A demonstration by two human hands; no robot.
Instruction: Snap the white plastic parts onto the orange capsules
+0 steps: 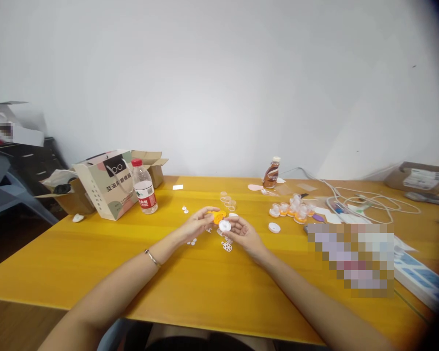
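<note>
My left hand (199, 225) is closed on an orange round plastic piece (218, 217) above the middle of the table. Right beside it, my right hand (247, 235) pinches a white round plastic disc (225, 225). The two pieces are close together; whether they touch I cannot tell. White spoked wheel-like parts (227, 246) lie on the table just below the hands. Small white pieces (192, 242) are near my left wrist. Beyond the hands sit several clear rings (228, 200). To the right lies another white disc (274, 227), in front of a cluster of orange-and-clear round assemblies (294, 208).
On the left stand a water bottle (145, 190), a paper bag (108, 187) and a cardboard box (151, 165). A brown drink bottle (271, 173) is at the back of the wooden table (190, 292). White cables (369, 195) and papers (327, 214) lie at right.
</note>
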